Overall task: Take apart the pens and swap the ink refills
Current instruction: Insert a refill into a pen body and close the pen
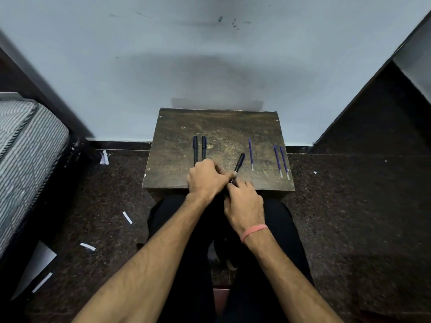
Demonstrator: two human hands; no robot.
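Head view: both hands, left (205, 178) and right (242, 199), grip one black pen (239, 163), hiding its lower end.

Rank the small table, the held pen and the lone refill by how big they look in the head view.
1. small table, by far the largest.
2. and 3. held pen and lone refill: not ranked. The refill's visible length looks longer, but both hands cover the pen's lower end.
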